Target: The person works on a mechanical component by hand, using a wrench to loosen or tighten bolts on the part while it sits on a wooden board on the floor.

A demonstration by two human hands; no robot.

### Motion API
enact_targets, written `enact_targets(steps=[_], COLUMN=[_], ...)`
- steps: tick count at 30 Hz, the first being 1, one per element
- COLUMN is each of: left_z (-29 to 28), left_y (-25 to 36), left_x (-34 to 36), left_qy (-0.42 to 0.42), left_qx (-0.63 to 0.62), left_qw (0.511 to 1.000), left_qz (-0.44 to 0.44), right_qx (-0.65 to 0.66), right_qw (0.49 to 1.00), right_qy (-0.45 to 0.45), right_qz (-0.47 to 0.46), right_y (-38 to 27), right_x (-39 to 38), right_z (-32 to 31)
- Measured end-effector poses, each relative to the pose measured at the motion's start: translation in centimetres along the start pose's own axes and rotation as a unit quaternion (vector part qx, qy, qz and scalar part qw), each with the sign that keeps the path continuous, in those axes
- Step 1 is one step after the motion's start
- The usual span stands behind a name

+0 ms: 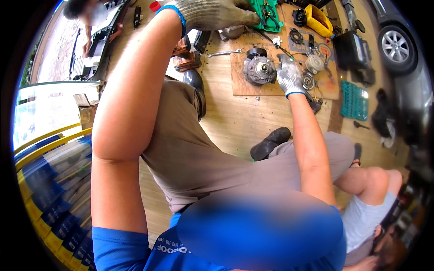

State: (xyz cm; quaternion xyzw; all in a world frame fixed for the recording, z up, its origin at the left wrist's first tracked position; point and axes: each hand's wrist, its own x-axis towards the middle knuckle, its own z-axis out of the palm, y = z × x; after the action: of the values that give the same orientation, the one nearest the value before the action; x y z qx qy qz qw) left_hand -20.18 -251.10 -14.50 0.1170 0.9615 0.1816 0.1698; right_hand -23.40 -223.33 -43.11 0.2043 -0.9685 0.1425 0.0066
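My left hand (214, 14), in a grey knitted glove with a blue cuff, reaches to the top edge of the view. Its thumb is stretched out beside an open green case (267, 16) that holds dark tools or leads; some of its fingers are cut off by the edge. My right hand (290, 76), in a similar glove, is low over the cardboard, just right of a round metal pulley-type machine part (260, 68). Its fingers are curled near a thin black cable (281, 48) with a green bit at its end. What they hold is too small to tell.
Around my right hand lie loose round metal parts (314, 64) on a cardboard sheet (244, 89). Nearby are a wrench (224, 53), a yellow tray (318, 21), a teal socket case (354, 100) and orange-black power tools (186, 61). A car (398, 45) stands right; other people are at both sides.
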Motion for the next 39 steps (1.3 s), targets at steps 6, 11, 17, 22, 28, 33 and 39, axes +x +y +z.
enact_targets(steps=[6, 11, 17, 22, 28, 33, 39], left_z=[-0.4, 0.2, 0.4, 0.1, 1.1, 0.5, 1.9], left_y=[0.0, -0.5, -0.1, -0.2, -0.8, -0.3, -1.9], left_x=[-0.2, -0.3, 0.3, 0.4, 1.3, 0.4, 2.0], left_qy=[-0.024, 0.013, 0.002, -0.026, -0.015, -0.019, 0.01], left_qx=[-0.034, -0.018, -0.017, -0.057, -0.045, -0.051, -0.067], left_qw=[0.999, 1.0, 1.0, 0.998, 0.999, 0.999, 0.996], left_qz=[0.026, 0.0, 0.002, 0.017, -0.008, -0.001, 0.058], right_qx=[0.103, 0.287, 0.551, 0.703, 0.405, 0.3, 0.109], right_qw=[0.993, 0.956, 0.81, 0.673, 0.891, 0.932, 0.988], right_qy=[-0.048, -0.036, -0.044, -0.026, -0.077, -0.104, -0.088], right_qz=[-0.024, 0.046, 0.195, 0.23, 0.188, 0.176, 0.072], right_y=[0.8, -1.1, 1.9, 1.5, 0.2, 0.6, 0.6], right_x=[-0.2, -0.5, -0.4, -0.9, 0.0, 0.8, 0.3], right_z=[-1.0, -2.4, 0.3, 1.0, -1.6, -1.6, -1.8])
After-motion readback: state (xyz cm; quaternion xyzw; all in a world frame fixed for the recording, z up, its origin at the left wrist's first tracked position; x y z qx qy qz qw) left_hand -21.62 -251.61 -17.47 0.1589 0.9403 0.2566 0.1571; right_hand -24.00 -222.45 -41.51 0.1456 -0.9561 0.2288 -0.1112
